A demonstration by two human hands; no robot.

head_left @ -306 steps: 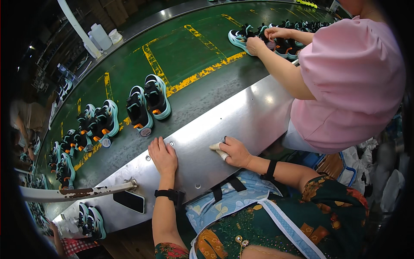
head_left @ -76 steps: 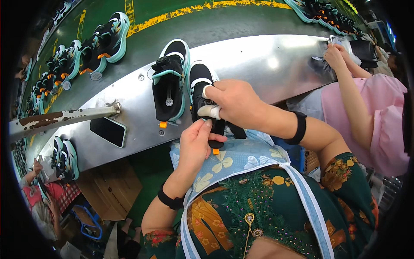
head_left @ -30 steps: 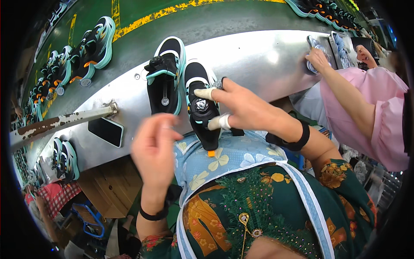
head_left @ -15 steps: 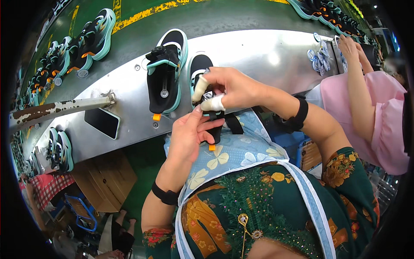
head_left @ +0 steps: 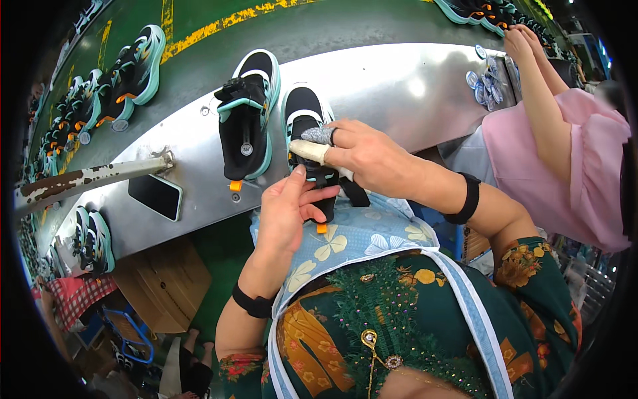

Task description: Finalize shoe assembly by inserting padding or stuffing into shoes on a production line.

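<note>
A black, white and mint sneaker [head_left: 304, 106] stands toe-away at the table's near edge, its heel toward my apron. My left hand [head_left: 286, 206] grips it near the ankle opening, thumb and fingers closed on the dark upper. Across its lacing area lies my right hand [head_left: 365, 151], with pale covers on some fingers; the fingers press on the upper from the right, and their tips are partly hidden. Beside it on the left stands a matching sneaker [head_left: 256, 76] with an orange heel tab, its round insole sticker showing.
A phone [head_left: 156, 196] lies on the metal table [head_left: 372, 73], below a chipped metal bar [head_left: 93, 178]. Rows of sneakers [head_left: 136, 73] stand beyond at left. Round blue-white tags [head_left: 488, 86] are piled at right, near a co-worker in pink [head_left: 555, 159]. A cardboard box [head_left: 166, 286] sits below.
My right hand has turned from a raised pinch to lying flatter across the sneaker's upper. My left hand keeps its hold. The co-worker's hands have moved farther away, and the view has shifted slightly.
</note>
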